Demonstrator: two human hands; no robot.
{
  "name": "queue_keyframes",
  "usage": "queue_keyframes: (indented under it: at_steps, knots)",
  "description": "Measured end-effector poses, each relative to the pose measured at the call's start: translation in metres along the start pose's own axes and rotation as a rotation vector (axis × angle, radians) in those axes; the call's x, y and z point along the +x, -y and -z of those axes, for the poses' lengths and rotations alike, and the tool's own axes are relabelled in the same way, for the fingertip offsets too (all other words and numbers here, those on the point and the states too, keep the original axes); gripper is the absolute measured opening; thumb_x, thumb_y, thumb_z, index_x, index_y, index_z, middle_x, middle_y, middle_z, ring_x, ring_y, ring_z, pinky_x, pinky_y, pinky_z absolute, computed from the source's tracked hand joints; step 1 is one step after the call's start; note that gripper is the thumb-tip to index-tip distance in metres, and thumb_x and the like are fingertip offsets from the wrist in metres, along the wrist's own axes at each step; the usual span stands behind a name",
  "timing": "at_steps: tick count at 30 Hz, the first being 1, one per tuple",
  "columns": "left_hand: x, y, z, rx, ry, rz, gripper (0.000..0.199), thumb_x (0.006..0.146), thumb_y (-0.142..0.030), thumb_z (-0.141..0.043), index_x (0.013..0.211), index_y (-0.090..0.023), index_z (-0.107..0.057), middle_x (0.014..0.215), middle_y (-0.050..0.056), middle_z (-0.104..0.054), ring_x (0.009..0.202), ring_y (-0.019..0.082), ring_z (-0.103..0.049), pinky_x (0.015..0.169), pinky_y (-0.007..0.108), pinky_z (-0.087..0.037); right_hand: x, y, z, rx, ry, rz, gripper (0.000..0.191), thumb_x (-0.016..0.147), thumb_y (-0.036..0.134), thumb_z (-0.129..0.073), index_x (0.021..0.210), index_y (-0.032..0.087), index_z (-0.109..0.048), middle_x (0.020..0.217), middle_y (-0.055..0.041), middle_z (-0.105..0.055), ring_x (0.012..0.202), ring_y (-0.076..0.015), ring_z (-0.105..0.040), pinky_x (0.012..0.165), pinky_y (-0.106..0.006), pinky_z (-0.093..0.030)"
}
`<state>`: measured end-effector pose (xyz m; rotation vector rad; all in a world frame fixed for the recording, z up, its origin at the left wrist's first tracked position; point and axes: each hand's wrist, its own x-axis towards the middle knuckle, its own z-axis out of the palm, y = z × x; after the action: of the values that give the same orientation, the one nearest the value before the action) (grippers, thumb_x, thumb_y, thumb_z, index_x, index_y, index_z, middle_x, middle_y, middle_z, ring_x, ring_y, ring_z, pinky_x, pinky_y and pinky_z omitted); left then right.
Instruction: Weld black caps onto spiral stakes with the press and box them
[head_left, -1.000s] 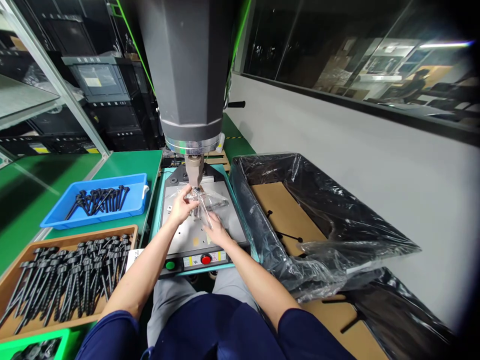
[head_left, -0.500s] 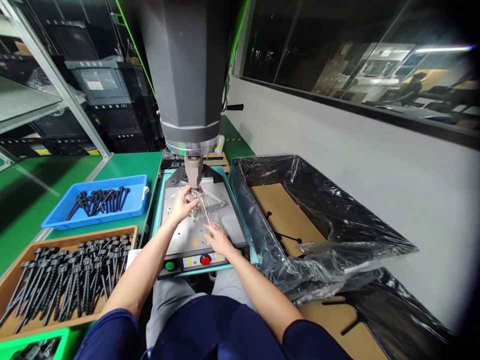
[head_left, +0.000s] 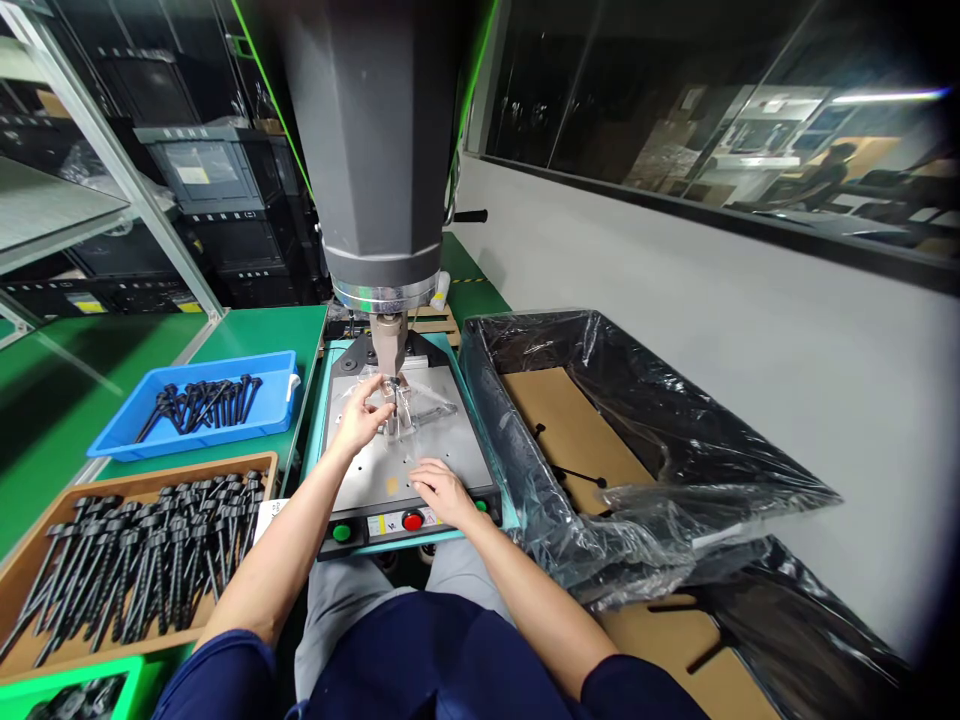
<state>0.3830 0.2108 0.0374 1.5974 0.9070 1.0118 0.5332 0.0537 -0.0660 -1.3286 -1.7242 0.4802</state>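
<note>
Just under the narrow tip (head_left: 388, 345) of the big grey machine head (head_left: 375, 130), my left hand (head_left: 361, 415) has its thumb and index finger at a small dark part beside a clear fixture (head_left: 403, 412). The part is too small to name. My right hand (head_left: 441, 490) rests low on the metal plate (head_left: 367, 470), fingers spread, with nothing visible in it. It lies above the red button (head_left: 412, 521) on the front panel; a green button (head_left: 342, 532) sits further left.
At left stand a blue tray (head_left: 105, 440) and a brown tray (head_left: 247, 462) with black long-stemmed parts, and a green bin (head_left: 131, 680). To the right is a plastic-lined box (head_left: 525, 450) with cardboard and a few black parts, beside a white wall (head_left: 675, 330).
The thin, light rod that ran between my hands is no longer seen. My right hand has moved slightly down and right, its fingers now lower on the plate.
</note>
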Motion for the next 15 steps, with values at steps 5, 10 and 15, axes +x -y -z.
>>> queue_keyframes:
  at_steps: [5,10,15]
  knots:
    - [-0.003,-0.003,0.004,0.033,-0.017,0.045,0.074,0.069,-0.031,-0.075,0.138,-0.015,-0.052,0.101,0.01,-0.071,0.057,0.013,-0.062,0.057,0.029,-0.052,-0.003,0.003,0.002,0.055,-0.018,-0.053,0.021,0.086,0.018,-0.057,0.095,0.022,-0.076,0.1,-0.0058,-0.074,0.111,-0.0252,-0.061,0.099,-0.044,-0.049]
    - [-0.001,-0.001,0.006,0.002,-0.028,0.039,0.078,0.067,-0.031,-0.076,0.139,-0.014,-0.051,0.088,0.006,-0.071,0.056,0.013,-0.061,0.057,0.029,-0.053,0.027,0.025,0.031,0.135,-0.161,-0.235,0.025,0.089,0.025,-0.053,0.098,0.019,-0.075,0.077,-0.0039,-0.072,0.073,-0.0189,-0.068,0.073,-0.031,-0.055]
    - [-0.001,0.0,0.006,0.013,-0.03,0.03,0.078,0.068,-0.03,-0.076,0.14,-0.013,-0.05,0.09,0.006,-0.071,0.057,0.012,-0.061,0.058,0.028,-0.053,0.117,0.045,0.06,-0.059,-0.395,0.03,0.021,0.09,0.027,-0.057,0.1,0.02,-0.074,0.105,-0.008,-0.067,0.103,-0.0217,-0.062,0.096,-0.035,-0.047]
